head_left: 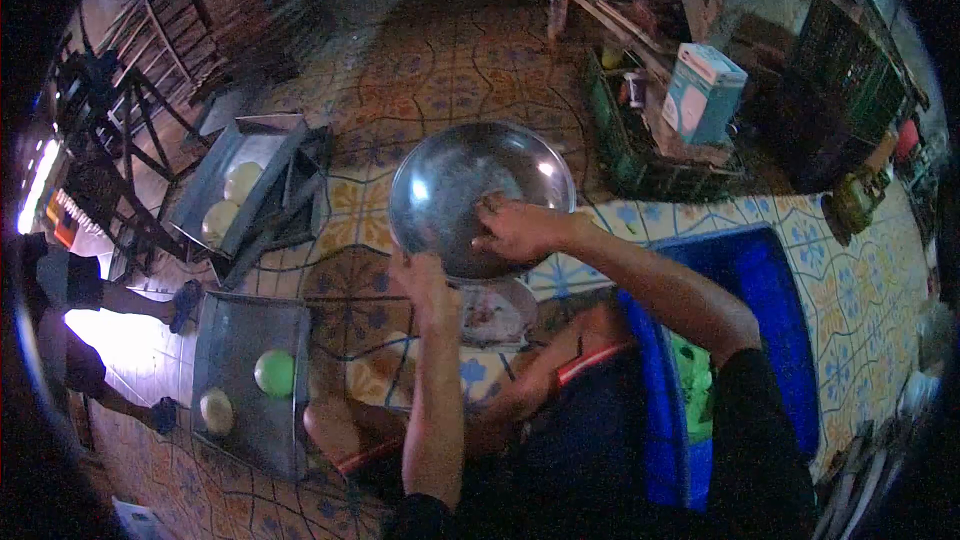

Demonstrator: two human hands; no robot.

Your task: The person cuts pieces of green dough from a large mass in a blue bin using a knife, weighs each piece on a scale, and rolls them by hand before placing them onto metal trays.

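Observation:
A wide, shiny metal basin (455, 165) rests on the patterned tile floor in front of me. My left hand (425, 285) is at its near left rim, fingers closed against the edge. Over the inside of the basin reaches my right hand (518, 230), its thumb and fingers bent and apart, with nothing visible between them. The basin's inside looks dark grey and slightly smeared around the fingers. Just below the near rim sits a small pale dish (497, 312) with dark reddish bits in it, partly overlapped by the basin.
At my left, a grey tray (250, 315) holds a green ball and a pale ball; another tray (265, 128) behind it holds pale balls. A blue tub (790, 340) stands by my right side. Beyond are a green crate (650, 175) and a box (705, 95). A person's legs (125, 300) show left.

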